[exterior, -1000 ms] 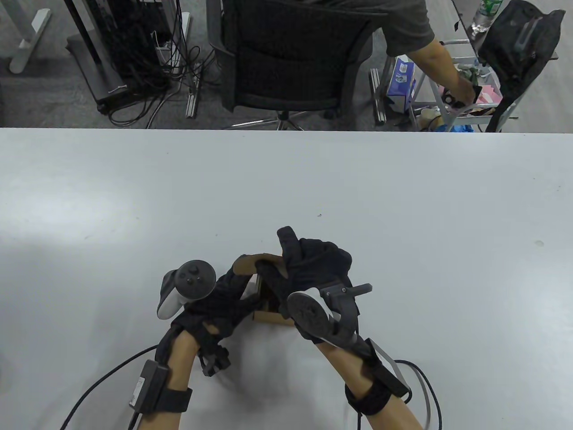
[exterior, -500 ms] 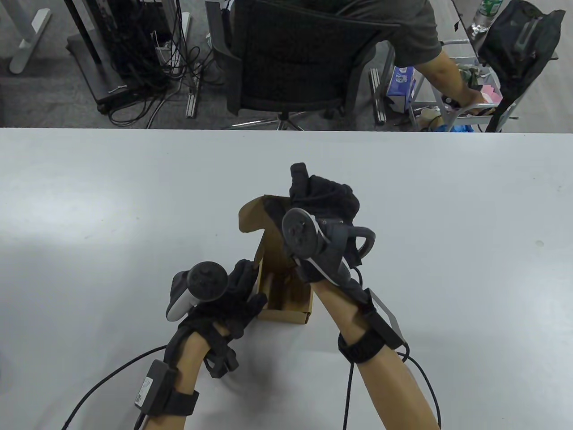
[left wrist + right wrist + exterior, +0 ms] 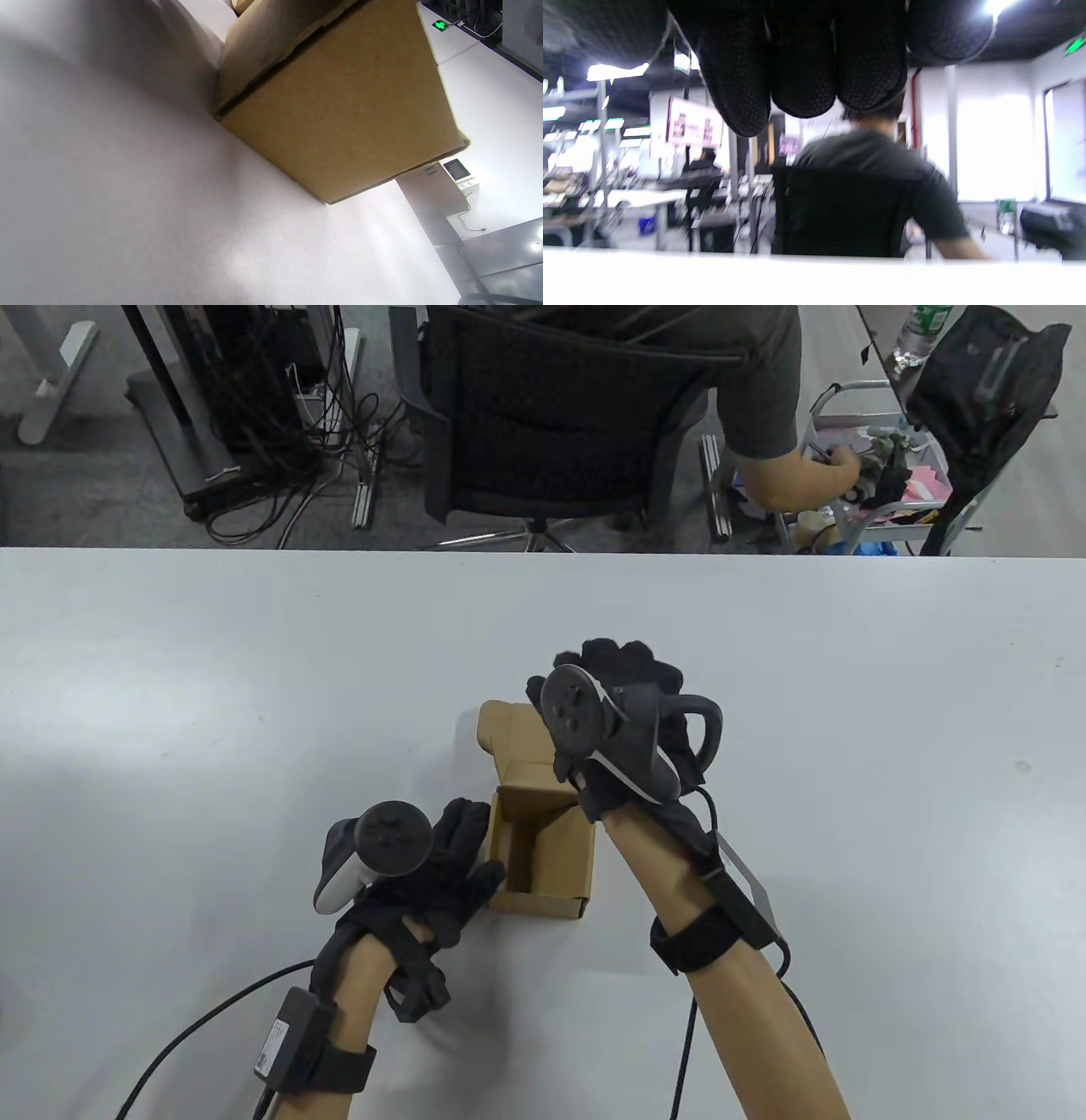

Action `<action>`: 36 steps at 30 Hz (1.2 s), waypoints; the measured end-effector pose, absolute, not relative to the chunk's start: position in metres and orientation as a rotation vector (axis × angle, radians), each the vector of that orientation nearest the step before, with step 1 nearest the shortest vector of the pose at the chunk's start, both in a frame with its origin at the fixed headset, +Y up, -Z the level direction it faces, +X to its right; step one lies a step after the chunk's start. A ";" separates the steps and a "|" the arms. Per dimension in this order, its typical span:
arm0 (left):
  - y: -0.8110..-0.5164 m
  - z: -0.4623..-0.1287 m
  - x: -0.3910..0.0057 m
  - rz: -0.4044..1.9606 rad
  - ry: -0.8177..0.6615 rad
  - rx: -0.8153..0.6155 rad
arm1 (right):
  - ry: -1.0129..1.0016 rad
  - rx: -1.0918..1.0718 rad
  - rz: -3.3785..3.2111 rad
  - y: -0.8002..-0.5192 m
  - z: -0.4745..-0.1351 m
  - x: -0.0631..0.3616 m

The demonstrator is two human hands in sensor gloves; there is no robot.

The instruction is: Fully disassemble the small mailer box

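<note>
A small brown cardboard mailer box (image 3: 543, 902) stands open on the grey table (image 3: 254, 687), near its front middle. Its lid (image 3: 505, 729) is folded back away from me and lies low behind the box. My left hand (image 3: 462, 857) holds the box's left wall, with the thumb at the near left corner. The left wrist view shows the box's outer wall (image 3: 339, 106) close up on the table (image 3: 106, 190). My right hand (image 3: 628, 670) lies over the far part of the lid and holds it down. Its curled fingers (image 3: 801, 63) show no cardboard in the right wrist view.
A person in a dark shirt (image 3: 747, 381) sits in a black chair (image 3: 560, 424) just beyond the table's far edge and reaches to a cart (image 3: 882, 483) at the back right. A black bag (image 3: 984, 381) hangs there. Cables trail from both my wrists over the near edge.
My right hand lifted the lid off the closed box and swung it back and down behind it. My left hand slid off the top to the left wall. The box now stands open.
</note>
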State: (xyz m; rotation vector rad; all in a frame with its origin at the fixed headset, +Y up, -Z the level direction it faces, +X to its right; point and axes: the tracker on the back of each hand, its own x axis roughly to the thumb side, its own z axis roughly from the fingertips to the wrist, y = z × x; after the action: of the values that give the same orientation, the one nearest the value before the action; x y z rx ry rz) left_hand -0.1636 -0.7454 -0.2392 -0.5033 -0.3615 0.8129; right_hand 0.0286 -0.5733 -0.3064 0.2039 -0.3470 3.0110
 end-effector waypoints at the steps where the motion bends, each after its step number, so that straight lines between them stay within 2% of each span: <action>1: -0.745 -0.239 -0.164 0.812 -0.361 -0.503 | -0.246 0.225 3.030 -0.582 -0.308 0.022; 6: -0.745 -0.239 -0.164 0.810 -0.361 -0.504 | 0.157 0.323 3.147 -0.622 -0.313 -0.013; 8: -0.745 -0.239 -0.164 0.809 -0.360 -0.505 | 0.246 0.331 3.183 -0.634 -0.313 -0.025; 13: -0.745 -0.239 -0.165 0.807 -0.360 -0.507 | 0.356 0.368 3.160 -0.653 -0.310 -0.046; 19: -0.745 -0.239 -0.165 0.804 -0.357 -0.510 | 0.524 0.380 3.091 -0.667 -0.304 -0.050; 24: -0.745 -0.239 -0.165 0.803 -0.358 -0.518 | 0.483 0.326 3.148 -0.660 -0.306 -0.034; 29: -0.746 -0.239 -0.165 0.803 -0.357 -0.520 | 0.491 0.124 3.131 -0.652 -0.308 0.010; 36: -0.746 -0.239 -0.166 0.801 -0.356 -0.520 | 0.635 -0.014 2.983 -0.672 -0.303 0.071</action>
State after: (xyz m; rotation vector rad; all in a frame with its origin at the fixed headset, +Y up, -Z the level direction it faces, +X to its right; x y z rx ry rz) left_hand -0.1656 -0.7459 -0.2387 -0.5204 -0.3561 0.8010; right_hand 0.0706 -0.6725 -0.3030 -0.0142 0.6353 2.9829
